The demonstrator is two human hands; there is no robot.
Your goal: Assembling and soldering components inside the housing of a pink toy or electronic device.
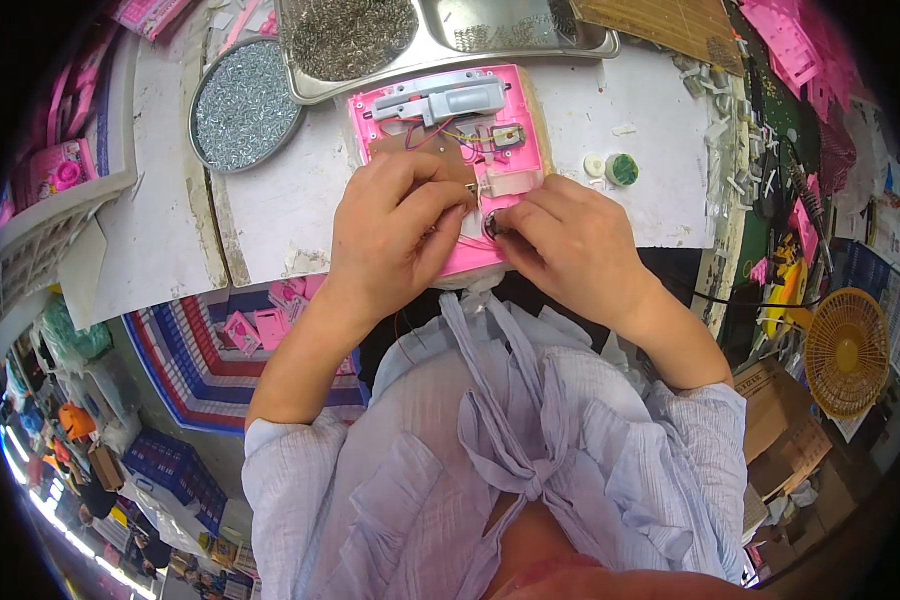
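Note:
A pink plastic housing (pixel 533 108) lies at the near edge of the worktable. A grey plastic mechanism (pixel 450 102) is at its far end, with thin coloured wires and a small boxed part (pixel 508 137) below it. A brown board (pixel 395 145) covers part of its left side. Over the near left part, my left hand (pixel 395 225) has its fingers closed together; whatever they hold is hidden. My right hand (pixel 575 235) pinches a small dark round part (pixel 491 223) at the near right of the housing. Thin wires hang below the housing.
A round tray of small silver screws (pixel 247 105) stands at the left, beside a steel tray (pixel 515 52) holding more screws. A green-and-white spool (pixel 622 169) sits at the right. Below left is a crate (pixel 185 375) with pink parts; a yellow fan (pixel 846 352) is far right.

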